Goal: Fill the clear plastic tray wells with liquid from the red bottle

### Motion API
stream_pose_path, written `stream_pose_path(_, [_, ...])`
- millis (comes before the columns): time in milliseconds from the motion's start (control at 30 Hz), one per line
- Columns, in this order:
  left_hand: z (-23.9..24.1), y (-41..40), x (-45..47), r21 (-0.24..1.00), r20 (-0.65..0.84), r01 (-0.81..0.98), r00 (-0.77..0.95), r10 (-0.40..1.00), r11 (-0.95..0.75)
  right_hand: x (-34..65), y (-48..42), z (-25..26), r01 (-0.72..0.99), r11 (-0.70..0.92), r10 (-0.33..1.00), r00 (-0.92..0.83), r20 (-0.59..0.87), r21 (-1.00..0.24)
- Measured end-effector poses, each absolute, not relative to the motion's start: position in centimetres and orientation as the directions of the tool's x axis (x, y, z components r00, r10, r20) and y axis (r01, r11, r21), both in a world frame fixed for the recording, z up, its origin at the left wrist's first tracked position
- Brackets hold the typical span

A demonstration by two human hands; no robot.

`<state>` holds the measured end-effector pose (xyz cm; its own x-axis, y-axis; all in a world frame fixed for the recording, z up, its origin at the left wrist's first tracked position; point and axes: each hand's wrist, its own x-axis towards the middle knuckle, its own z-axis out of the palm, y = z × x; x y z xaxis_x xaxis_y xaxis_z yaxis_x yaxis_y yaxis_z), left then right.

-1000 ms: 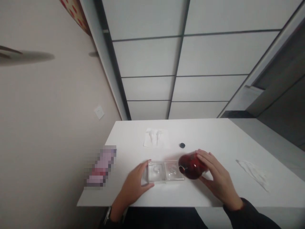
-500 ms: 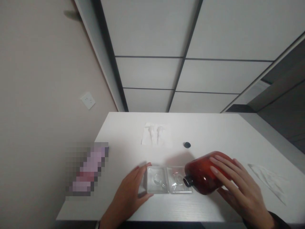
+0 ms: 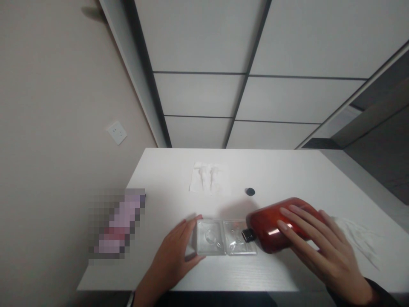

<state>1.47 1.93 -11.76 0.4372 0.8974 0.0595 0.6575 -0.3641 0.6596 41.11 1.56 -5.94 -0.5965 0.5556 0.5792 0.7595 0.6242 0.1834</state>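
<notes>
My right hand (image 3: 327, 249) grips a translucent reddish-brown bottle (image 3: 271, 224), holding it tilted with its open black neck pointing left. The mouth is over the right compartment of a clear plastic tray (image 3: 202, 245) with two square compartments. Small clear shapes show in each compartment; whether liquid is there I cannot tell. At the tray's left end, my left hand (image 3: 174, 253) holds its side between thumb and fingers. A round black cap (image 3: 251, 192) lies on the table behind the bottle.
Farther back on the white table (image 3: 166, 187) lies a pale packet (image 3: 207, 177) with two white shapes on it. A crumpled whitish sheet (image 3: 359, 241) rests at the right. On the left is a pixelated pinkish object (image 3: 123, 221). A wall with a socket (image 3: 117, 132) stands beyond.
The bottle's mouth has shifted slightly left over the right compartment, and its body is a little higher in view. My left hand keeps its place at the tray.
</notes>
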Motion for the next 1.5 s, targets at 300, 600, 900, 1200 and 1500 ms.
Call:
stream_pose_path(300, [-11.8,1.9,1.4,0.666,0.050,0.652,0.444,0.895,-0.361,40.7,1.6,-4.6,0.748,0.624,0.552,-0.626,0.551,0.224])
stream_pose_path(600, [-11.5,2.0,1.4,0.688,0.046,0.637,0.438,0.898,-0.346,40.6,1.6,-3.5,0.742,0.630,0.553,-0.636,0.539,0.229])
stream_pose_path(900, [-11.1,1.9,1.6,0.675,0.048,0.643,0.451,0.891,-0.362,39.6,1.8,-2.3,0.713,0.636,0.519,-0.678,0.520,0.295])
stream_pose_path(1200, [-11.3,2.0,1.7,0.628,0.100,0.652,0.474,0.875,-0.426,39.9,1.7,-2.0,0.697,0.634,0.519,-0.704,0.484,0.335])
stream_pose_path(1500, [-10.7,2.0,1.9,0.589,0.128,0.666,0.483,0.867,-0.458,40.2,1.2,-1.7,0.645,0.646,0.494,-0.761,0.421,0.408])
